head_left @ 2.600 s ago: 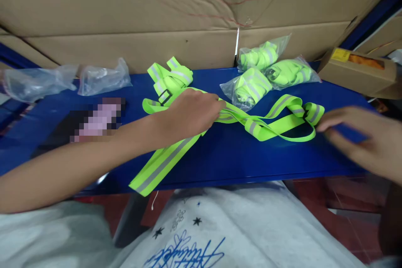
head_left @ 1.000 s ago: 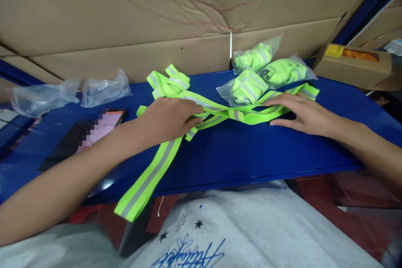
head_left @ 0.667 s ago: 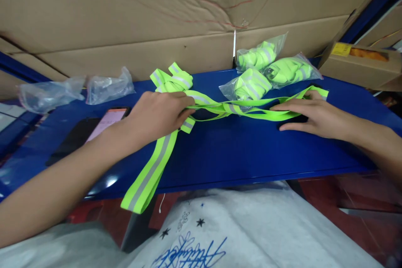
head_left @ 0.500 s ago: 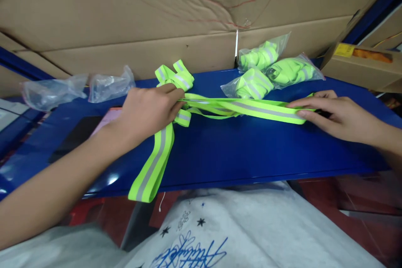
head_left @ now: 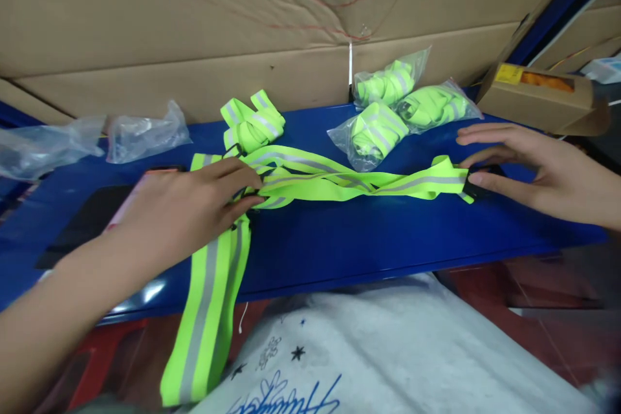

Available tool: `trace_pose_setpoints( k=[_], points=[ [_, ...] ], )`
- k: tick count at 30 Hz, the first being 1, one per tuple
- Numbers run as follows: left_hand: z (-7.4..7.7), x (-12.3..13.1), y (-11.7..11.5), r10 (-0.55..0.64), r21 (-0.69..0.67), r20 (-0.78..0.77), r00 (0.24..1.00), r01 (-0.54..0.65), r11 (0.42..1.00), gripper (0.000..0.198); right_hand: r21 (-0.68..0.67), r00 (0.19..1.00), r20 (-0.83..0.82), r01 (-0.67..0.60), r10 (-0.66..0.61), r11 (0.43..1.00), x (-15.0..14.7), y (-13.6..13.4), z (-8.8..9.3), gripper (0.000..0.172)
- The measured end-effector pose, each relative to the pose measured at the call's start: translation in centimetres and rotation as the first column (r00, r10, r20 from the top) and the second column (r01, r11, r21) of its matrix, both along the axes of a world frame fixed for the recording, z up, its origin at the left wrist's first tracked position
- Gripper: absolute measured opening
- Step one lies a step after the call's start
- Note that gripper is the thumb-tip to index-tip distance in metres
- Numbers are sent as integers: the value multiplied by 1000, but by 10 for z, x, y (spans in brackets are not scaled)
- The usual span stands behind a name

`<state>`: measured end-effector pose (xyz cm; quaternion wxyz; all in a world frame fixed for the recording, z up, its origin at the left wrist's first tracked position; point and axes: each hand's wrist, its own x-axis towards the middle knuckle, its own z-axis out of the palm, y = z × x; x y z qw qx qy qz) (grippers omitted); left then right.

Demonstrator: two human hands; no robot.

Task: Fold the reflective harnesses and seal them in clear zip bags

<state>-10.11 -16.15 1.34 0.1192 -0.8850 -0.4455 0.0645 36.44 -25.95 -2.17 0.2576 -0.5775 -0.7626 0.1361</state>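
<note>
A neon yellow-green strap (head_left: pixel 315 186) with a grey reflective stripe stretches across the blue table. At its left part my left hand (head_left: pixel 218 197) is closed, pinching the strap near black fittings. A wide looped length (head_left: pixel 208 310) hangs below that hand over the table's front edge. At the strap's right end, my right hand (head_left: pixel 514 165) has its thumb and fingers around a black buckle (head_left: pixel 478 182); the upper fingers are spread. Behind my left hand lies a folded bundle of the same strap (head_left: pixel 255 123).
Clear bags of strap (head_left: pixel 378 132) lie at the back, beside a cardboard box (head_left: pixel 538 100) on the right. Crumpled empty plastic bags (head_left: pixel 148 132) lie at the left. A dark flat object (head_left: pixel 82 220) is on the blue table (head_left: pixel 349 239), against a cardboard wall (head_left: pixel 194 26).
The taut strap has slackened and twisted, and its black buckle now shows at my right hand. The hanging loop reaches lower and looks wider. The view has shifted slightly.
</note>
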Motion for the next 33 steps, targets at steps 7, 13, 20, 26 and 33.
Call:
trace_pose_setpoints(
  k=[7,13,20,26,33],
  points=[
    [-2,2,4,-13,61,-157,988,22,998,33,-154,967,256,21,20,988,19,8,-18,48],
    [2,1,7,122,250,-137,983,-85,964,45,177,956,275,-151,98,973,14,7,-26,27],
    [17,9,24,288,369,42,957,-283,885,56,520,654,697,-178,-295,835,0,-13,-26,19],
    [8,17,5,95,293,-44,995,-78,953,39,533,486,794,-266,-366,803,17,-15,-35,9],
    [-13,3,-18,-300,25,-120,946,305,952,33,264,777,616,-48,-130,963,46,-24,-38,45]
  ],
)
